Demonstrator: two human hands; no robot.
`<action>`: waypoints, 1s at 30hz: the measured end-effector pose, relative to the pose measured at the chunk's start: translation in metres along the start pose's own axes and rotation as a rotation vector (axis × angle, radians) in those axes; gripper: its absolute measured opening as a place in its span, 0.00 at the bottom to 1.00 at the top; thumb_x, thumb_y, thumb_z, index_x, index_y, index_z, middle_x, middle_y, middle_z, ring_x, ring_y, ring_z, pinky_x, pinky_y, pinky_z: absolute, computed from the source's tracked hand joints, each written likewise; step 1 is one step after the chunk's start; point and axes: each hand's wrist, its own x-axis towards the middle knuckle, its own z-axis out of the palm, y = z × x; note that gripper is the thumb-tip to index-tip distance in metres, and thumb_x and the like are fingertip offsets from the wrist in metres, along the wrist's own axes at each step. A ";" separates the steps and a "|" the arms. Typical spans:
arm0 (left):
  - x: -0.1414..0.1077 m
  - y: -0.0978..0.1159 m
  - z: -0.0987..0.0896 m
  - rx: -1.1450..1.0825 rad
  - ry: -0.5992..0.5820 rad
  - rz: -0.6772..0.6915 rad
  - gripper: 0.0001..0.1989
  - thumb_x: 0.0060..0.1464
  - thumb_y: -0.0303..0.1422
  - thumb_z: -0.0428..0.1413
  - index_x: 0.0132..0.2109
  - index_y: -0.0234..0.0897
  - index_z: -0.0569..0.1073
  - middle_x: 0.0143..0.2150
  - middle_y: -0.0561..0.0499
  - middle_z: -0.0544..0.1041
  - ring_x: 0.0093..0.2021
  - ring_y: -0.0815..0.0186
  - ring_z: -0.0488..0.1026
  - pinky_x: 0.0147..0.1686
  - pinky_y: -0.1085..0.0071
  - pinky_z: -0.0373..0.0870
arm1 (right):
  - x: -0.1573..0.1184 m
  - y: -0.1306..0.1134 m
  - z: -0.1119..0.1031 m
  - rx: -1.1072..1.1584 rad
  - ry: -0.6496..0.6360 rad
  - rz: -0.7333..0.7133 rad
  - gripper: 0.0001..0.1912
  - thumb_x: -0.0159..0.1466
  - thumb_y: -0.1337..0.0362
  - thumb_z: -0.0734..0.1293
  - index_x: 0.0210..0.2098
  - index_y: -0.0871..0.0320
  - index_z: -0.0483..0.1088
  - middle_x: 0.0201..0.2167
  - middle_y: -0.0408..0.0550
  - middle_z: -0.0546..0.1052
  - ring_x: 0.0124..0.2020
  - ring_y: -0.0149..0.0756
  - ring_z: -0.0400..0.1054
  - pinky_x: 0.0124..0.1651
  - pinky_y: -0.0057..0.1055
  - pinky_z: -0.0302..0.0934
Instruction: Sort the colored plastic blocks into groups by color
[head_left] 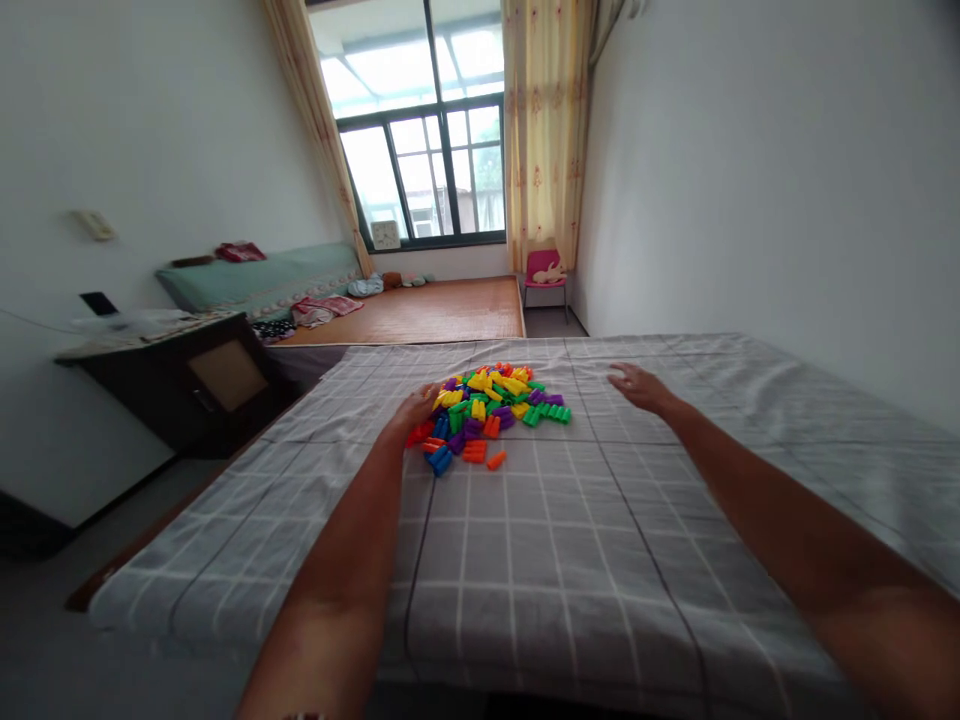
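A heap of small plastic pieces (495, 400) in red, orange, yellow, green, blue and purple lies on a grey checked cloth (540, 560). My left hand (417, 408) is at the heap's left edge, fingers toward the pieces; its fingertips are partly lost against them, so any grip cannot be made out. To the right of the heap, my right hand (636, 386) hovers apart from it over the cloth, fingers spread and holding nothing. Nearest to me lie a loose orange piece (496, 460) and a blue piece (439, 460).
Beyond the cloth is a low bed with a brown mat (450, 308), clothes and soft toys on it. A dark cabinet (172, 390) stands at the left. A pink chair (545, 268) is by the window, and a white wall (765, 180) runs along the right.
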 end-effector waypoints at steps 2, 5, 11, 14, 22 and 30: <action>0.003 0.016 0.009 0.003 0.005 0.018 0.22 0.64 0.43 0.42 0.58 0.45 0.72 0.59 0.49 0.73 0.60 0.55 0.67 0.57 0.60 0.62 | 0.024 -0.048 0.031 0.149 -0.191 -0.032 0.25 0.69 0.53 0.57 0.59 0.58 0.67 0.60 0.56 0.69 0.61 0.48 0.62 0.62 0.43 0.58; -0.005 0.033 0.024 -0.030 0.040 0.105 0.21 0.63 0.45 0.45 0.55 0.45 0.74 0.59 0.49 0.73 0.62 0.55 0.65 0.62 0.57 0.56 | 0.042 -0.115 0.074 0.265 -0.298 -0.100 0.30 0.67 0.49 0.57 0.62 0.59 0.64 0.62 0.59 0.66 0.64 0.51 0.58 0.64 0.48 0.54; -0.033 0.066 0.030 -0.364 -0.181 0.670 0.21 0.58 0.48 0.53 0.51 0.41 0.78 0.58 0.46 0.74 0.57 0.59 0.70 0.59 0.64 0.63 | 0.025 -0.159 0.101 0.323 -0.262 -0.166 0.31 0.61 0.46 0.65 0.59 0.51 0.68 0.58 0.52 0.71 0.60 0.54 0.63 0.60 0.53 0.57; -0.035 0.067 0.022 -0.438 -0.242 0.706 0.20 0.55 0.48 0.56 0.47 0.41 0.80 0.58 0.46 0.74 0.56 0.58 0.71 0.58 0.64 0.66 | 0.021 -0.144 0.091 0.488 -0.296 -0.338 0.24 0.62 0.51 0.64 0.55 0.52 0.72 0.54 0.49 0.75 0.54 0.45 0.70 0.56 0.44 0.63; -0.014 0.003 0.023 -0.261 0.245 0.043 0.21 0.61 0.43 0.49 0.55 0.38 0.74 0.57 0.42 0.74 0.60 0.54 0.68 0.62 0.53 0.59 | 0.020 -0.116 0.064 0.270 -0.361 -0.327 0.35 0.56 0.46 0.69 0.60 0.50 0.67 0.60 0.51 0.69 0.60 0.52 0.63 0.62 0.49 0.56; -0.024 0.036 0.030 -0.493 -0.052 0.378 0.24 0.60 0.49 0.48 0.51 0.38 0.78 0.52 0.46 0.78 0.55 0.58 0.72 0.58 0.62 0.64 | 0.002 -0.159 0.091 0.127 -0.418 -0.571 0.39 0.50 0.48 0.74 0.59 0.51 0.68 0.64 0.53 0.64 0.64 0.55 0.57 0.64 0.50 0.52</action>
